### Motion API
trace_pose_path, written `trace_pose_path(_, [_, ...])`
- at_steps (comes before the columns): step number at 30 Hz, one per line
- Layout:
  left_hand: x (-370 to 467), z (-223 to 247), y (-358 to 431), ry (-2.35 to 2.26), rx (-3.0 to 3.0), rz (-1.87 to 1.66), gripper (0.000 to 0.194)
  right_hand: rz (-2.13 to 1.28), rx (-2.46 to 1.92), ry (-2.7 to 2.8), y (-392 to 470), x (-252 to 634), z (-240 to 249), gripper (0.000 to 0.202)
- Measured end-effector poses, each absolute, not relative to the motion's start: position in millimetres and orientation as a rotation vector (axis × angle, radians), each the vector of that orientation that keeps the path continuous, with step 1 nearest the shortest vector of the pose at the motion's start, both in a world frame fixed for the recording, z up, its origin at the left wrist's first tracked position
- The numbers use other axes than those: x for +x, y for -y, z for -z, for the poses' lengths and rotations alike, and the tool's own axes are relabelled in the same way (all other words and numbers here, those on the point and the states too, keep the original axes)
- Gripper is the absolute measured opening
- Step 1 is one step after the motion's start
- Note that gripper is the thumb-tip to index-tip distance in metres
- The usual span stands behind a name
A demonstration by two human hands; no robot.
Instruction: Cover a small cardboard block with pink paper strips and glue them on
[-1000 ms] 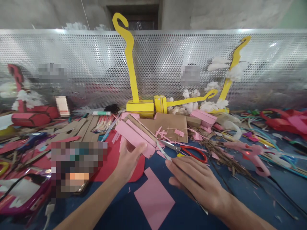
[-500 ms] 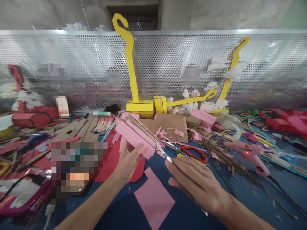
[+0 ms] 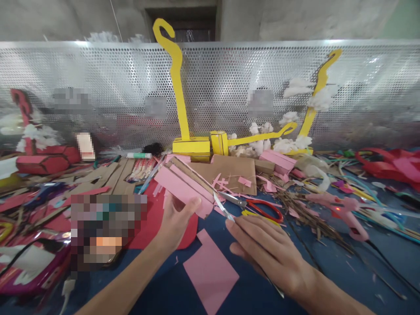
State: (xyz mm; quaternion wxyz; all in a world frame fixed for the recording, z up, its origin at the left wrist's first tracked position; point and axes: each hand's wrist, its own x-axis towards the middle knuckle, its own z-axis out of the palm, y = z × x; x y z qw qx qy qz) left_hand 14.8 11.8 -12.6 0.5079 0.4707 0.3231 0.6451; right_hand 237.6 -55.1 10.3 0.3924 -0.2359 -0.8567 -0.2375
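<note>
Left hand (image 3: 177, 218): closed on the near end of the pink-covered cardboard piece (image 3: 185, 187), thumb on top, lifting it tilted just above the counter (image 3: 157, 288).
Right hand (image 3: 269, 251): wrapped around a thin metal blade (image 3: 223, 207), its tip touching the near corner of the pink piece.
Step in hand: trimming or scoring that corner edge, as I judge it.
Doing it well: I'd keep the left thumb well back from the tip, hold the piece steady, and draw the blade lightly along the edge rather than pushing into it.
Watch for: the piece is unsupported underneath, so hard pressure could buckle it.
Nearby: red-handled scissors (image 3: 262, 208) lie just beyond the blade; a loose pink sheet (image 3: 210, 271) lies below the hands.
</note>
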Motion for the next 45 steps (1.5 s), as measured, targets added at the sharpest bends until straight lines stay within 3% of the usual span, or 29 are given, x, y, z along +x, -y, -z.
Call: trace_pose_path(45, [16.5,11.7,-14.6,-0.801,1.086,-1.513,0.061,0.539,-0.564,2.138,50.4,245.7,-8.1,0.029])
